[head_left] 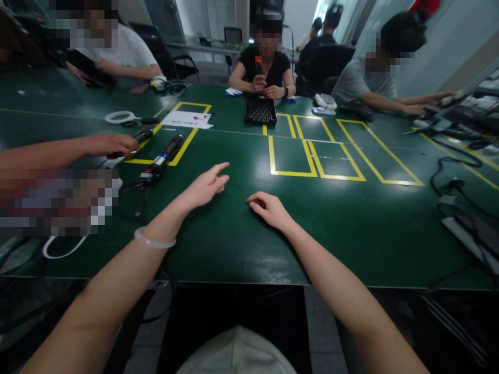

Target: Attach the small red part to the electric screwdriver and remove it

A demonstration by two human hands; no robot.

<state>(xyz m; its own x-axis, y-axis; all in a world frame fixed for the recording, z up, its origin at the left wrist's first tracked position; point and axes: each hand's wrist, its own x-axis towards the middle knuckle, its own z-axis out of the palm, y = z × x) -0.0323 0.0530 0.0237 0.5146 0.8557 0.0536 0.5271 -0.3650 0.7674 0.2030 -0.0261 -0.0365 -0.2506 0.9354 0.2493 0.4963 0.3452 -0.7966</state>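
My left hand (206, 184) hovers over or rests on the green table (230, 244), fingers partly stretched out and nothing in them. A pale bangle (155, 240) circles that wrist. To its right, my right hand (271, 209) is at the tabletop with fingers loosely curled, a gap between thumb and forefinger, and no object visible in it. Nearest my left hand lies a black cylindrical tool (163, 158) with a blue-and-white label and a cord. The two hands are apart.
Yellow tape rectangles (294, 174) mark the table. A black tray (260, 111) stands before a person (268, 72) opposite. Paper (187, 120) and a white ring-shaped item (119, 117) lie at left. Another person's hand (122, 144) reaches in there. Cables (440, 171) tangle at right.
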